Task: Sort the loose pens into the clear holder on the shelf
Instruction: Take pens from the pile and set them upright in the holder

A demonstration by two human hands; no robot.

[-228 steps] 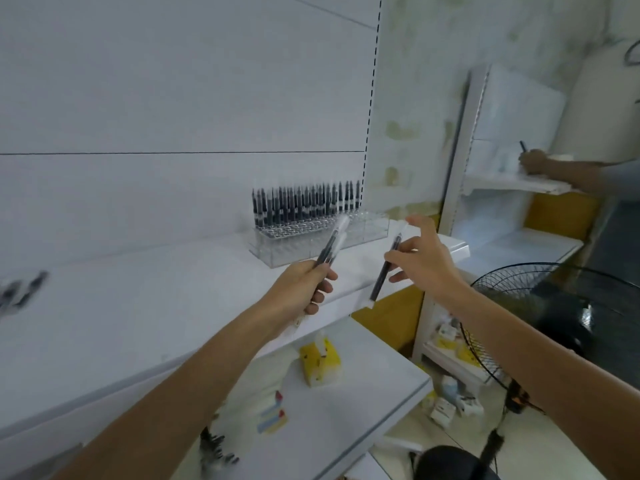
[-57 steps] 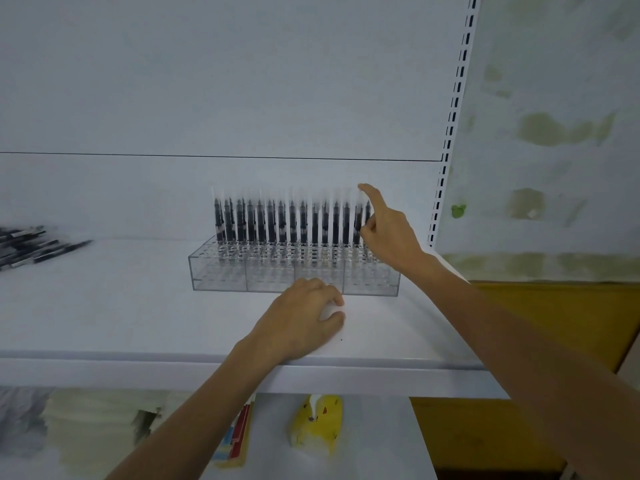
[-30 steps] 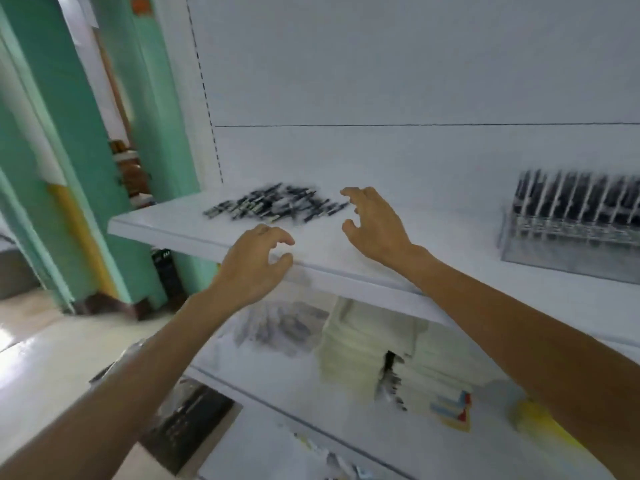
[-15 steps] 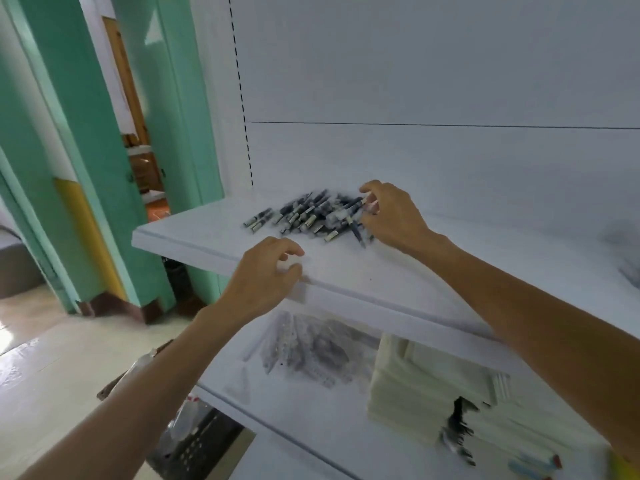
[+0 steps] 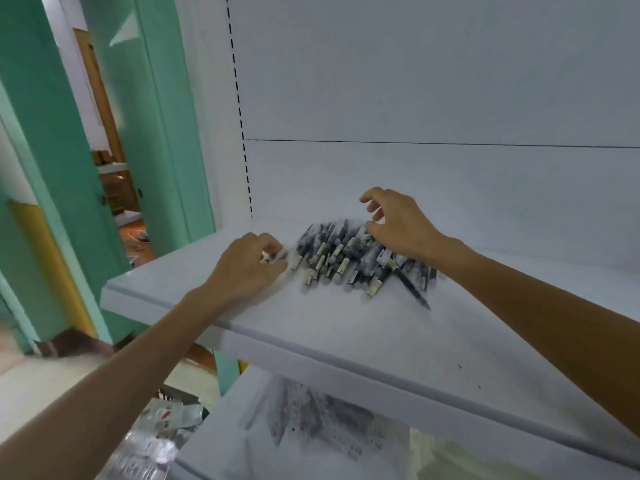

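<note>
The loose pens point(image 5: 346, 258) lie in one heap towards the back left of the white shelf point(image 5: 346, 337), close to the foot of the white back panel point(image 5: 415, 81). They are slim and dark-barrelled, mostly black or deep grey, and many show a pale cream or whitish band or label near the end that faces the front edge. Most lie roughly side by side, their length running from back to front with a slight lean, stacked over one another in the middle of the heap. One stray pen point(image 5: 410, 289) lies askew at the front right of the heap, its thin dark tip pointing out towards the right front. The left hand point(image 5: 246, 268) rests on the shelf at the heap's left edge, knuckles up and fingers curled in; a small pale-and-dark end shows between thumb and fingers, but the blur there makes it impossible to say whether a pen is actually pinched. The right hand point(image 5: 401, 226) sits over the back right of the heap, its heel down on the pens, its fingers loosely bent, spread and lifted off them, holding nothing that can be seen. Beneath, a lower shelf point(image 5: 221, 441) carries blurred dark and pale goods, and crumpled clear packets point(image 5: 156, 434) lie at its left. A green door frame point(image 5: 52, 168) stands to the left.
</note>
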